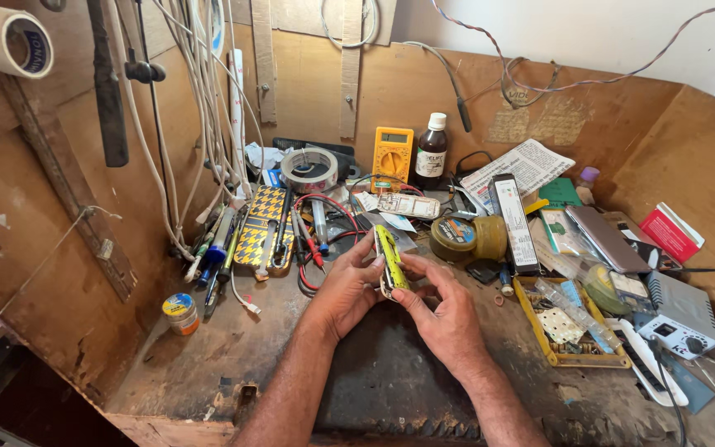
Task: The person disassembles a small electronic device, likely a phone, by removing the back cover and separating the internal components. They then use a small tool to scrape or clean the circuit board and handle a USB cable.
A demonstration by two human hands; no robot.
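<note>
While we look down from the head camera, we see both hands meeting over the dark worktop, sharing one small yellow-green device that stands on edge between them. Our left hand has its grip pinching the device from the near left side, thumb and fingertips pressed to its edge. Our right hand pinches it from the right, fingers curled against its lower end.

Just beyond the grip lie red and black probe leads and a small white circuit board. Farther back from the grip stand a yellow meter, a dark brown bottle and a roll of clear tape. Left of the grip rests a yellow-and-black patterned case, with pens and screwdrivers beside it and a small solder spool nearer us. Right of the grip sit two round tins, a long black-and-white box and a yellow tray of small parts.
</note>
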